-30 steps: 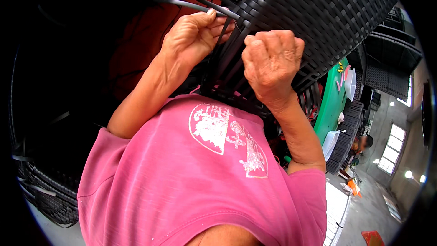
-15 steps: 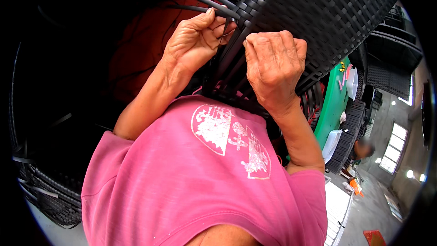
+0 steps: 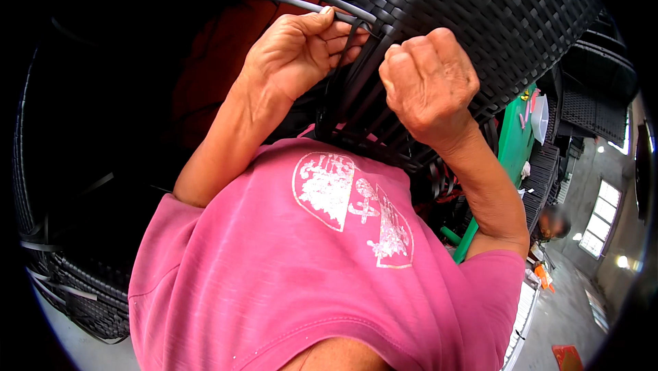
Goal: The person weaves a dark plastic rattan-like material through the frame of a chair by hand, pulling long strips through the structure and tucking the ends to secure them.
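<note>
A dark woven panel [image 3: 493,21] of flat black strips, set on a bar frame, slants across the upper right. At its left edge several loose strips stick out. My left hand [image 3: 298,49] is closed, thumb and forefinger pinching one loose black strip [image 3: 295,3] beside the panel's corner; the other fingers curl near the frame bars [image 3: 353,86]. My right hand [image 3: 432,90] is a closed fist in front of the woven face, back of the hand upward. Whatever its fingers grip, if anything, is hidden behind the knuckles.
A green table [image 3: 514,134] with a white tray [image 3: 540,118] and small coloured pieces stands at the right. Behind it are more dark woven pieces [image 3: 593,107] and a person [image 3: 552,222]. Stacked woven black pieces [image 3: 75,295] lie at the lower left, and an orange-red surface [image 3: 212,62] lies beyond my left arm.
My right hand has moved right and slightly up, staying closed. The left hand has shifted slightly right, still pinching a strip. The view has also moved a little.
</note>
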`<state>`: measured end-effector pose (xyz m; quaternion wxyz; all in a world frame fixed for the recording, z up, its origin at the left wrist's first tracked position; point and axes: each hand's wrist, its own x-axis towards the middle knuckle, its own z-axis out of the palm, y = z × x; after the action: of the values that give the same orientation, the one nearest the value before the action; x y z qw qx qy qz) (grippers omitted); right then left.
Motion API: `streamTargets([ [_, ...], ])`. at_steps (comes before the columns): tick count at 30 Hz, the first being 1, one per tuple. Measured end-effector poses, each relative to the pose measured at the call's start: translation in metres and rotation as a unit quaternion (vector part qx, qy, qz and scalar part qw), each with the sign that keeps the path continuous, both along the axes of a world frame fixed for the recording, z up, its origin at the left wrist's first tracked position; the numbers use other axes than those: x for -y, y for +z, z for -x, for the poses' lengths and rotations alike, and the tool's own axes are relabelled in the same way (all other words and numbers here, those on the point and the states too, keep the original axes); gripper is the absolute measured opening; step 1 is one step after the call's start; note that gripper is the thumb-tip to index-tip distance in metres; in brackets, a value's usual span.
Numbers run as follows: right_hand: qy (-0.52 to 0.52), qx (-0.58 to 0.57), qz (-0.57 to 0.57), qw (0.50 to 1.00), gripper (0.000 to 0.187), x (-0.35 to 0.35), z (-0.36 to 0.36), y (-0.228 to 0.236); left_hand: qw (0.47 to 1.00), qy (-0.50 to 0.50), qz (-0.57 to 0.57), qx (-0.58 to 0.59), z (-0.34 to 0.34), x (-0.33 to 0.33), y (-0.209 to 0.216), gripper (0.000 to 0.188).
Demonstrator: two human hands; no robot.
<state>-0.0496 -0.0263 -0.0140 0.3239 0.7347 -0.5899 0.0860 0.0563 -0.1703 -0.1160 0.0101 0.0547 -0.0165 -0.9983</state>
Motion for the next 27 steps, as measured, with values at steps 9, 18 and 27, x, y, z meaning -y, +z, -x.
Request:
streamTargets([
  [9,-0.053,0.159,-0.066,0.984,0.023,-0.05,-0.029,-0.014,0.988,0.071,-0.133,-0.01,0.016,-0.01,-0.012,0.018],
  [18,-0.108,0.125,0.015,0.986,0.022,-0.031,-0.013,-0.008,0.989,0.09,0.085,0.077,0.009,-0.019,0.006,0.011],
  [27,-0.066,0.144,-0.027,0.987,0.021,-0.025,-0.019,-0.003,0.972,-0.016,0.228,0.058,0.006,-0.007,0.014,0.012],
])
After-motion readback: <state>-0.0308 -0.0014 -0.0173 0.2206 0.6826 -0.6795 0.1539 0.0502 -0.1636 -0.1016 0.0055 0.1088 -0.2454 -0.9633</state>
